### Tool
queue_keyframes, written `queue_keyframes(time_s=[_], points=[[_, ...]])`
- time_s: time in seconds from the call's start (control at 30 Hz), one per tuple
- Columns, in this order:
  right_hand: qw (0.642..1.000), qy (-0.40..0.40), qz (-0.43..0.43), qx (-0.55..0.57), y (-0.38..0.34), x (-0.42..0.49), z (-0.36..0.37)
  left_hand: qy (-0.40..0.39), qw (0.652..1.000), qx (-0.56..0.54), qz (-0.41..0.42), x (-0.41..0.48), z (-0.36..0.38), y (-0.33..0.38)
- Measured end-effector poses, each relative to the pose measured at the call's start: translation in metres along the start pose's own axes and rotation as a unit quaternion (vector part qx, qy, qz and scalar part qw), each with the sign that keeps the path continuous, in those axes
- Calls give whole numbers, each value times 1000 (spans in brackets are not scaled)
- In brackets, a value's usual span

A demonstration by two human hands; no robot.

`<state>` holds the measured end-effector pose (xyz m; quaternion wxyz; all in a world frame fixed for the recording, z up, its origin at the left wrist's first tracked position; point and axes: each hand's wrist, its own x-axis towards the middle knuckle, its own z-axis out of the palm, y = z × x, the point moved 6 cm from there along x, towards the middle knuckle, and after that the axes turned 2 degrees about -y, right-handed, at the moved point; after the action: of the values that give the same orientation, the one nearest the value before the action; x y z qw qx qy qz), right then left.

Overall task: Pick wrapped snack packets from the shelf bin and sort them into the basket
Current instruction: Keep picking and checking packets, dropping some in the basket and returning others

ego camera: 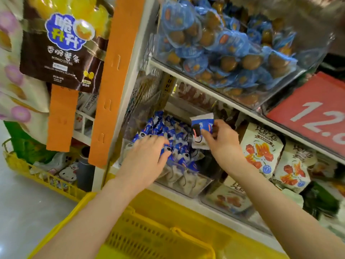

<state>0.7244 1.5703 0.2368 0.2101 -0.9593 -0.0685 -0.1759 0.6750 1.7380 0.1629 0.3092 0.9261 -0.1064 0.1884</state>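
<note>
— Nearest to us, what is there?
— Yellow basket (pixel 153 230), slatted plastic, below both forearms and in front of the front edge of the shelf (pixel 186 200).

— And the hands?
— Both reach over the basket into the clear bin (pixel 188 181) that stands at the shelf's front edge. Left hand (pixel 145 157) lies palm down over the bin's left side, its fingers bent into the pile of blue-and-white packets (pixel 168 131). Whether it has pinched one I cannot tell; the fingertips are buried among the wrappers.

— The right one?
— Right hand (pixel 222 144) is raised above the bin's right side, and its thumb and fingers are clamped on one snack packet (pixel 200 128). The wrapper is blue and white with a dark round biscuit printed on it. It sticks out to the left of and above the fingertips and is clear of the pile, held up in the air over the bin, not over the basket.

— Further back?
— White bags (pixel 261 148) with orange print stand just right of the bin on the same shelf. Above the upper shelf rail (pixel 214 93) sits a second clear bin (pixel 308 58), heaped with blue-wrapped brown pieces. A red price sign (pixel 313 113) hangs at that rail's right end.

— And to the left?
— An orange strip (pixel 112 81) runs down the shelf's left post, with a dark potato sticks bag (pixel 61 47) hanging beside it. Another yellow basket (pixel 37 174) sits on the floor beyond.
</note>
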Motion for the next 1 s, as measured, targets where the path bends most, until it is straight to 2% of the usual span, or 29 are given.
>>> queue_keyframes(time_s=[0.1,0.23,0.4,0.67,0.8,0.87,0.93,1.0], points=[[990,-47,14,-132,1,15,19,-11,999,49,7,-4,7,-11],[962,-129,75,-228,15,21,42,-26,997,70,26,-11,14,-15],[946,-194,148,-215,23,26,64,-16,998,58,35,-11,13,-19],[910,-269,179,-259,36,24,82,-13,998,48,42,-9,10,-21],[923,-250,194,-221,37,25,84,-1,998,43,35,-9,4,-27],[924,-250,175,-230,32,23,83,12,998,46,28,-8,-1,-34],[948,-221,124,-193,23,26,82,22,998,48,25,-8,-4,-39],[978,-170,49,-108,5,32,80,25,998,48,30,-8,-6,-43]])
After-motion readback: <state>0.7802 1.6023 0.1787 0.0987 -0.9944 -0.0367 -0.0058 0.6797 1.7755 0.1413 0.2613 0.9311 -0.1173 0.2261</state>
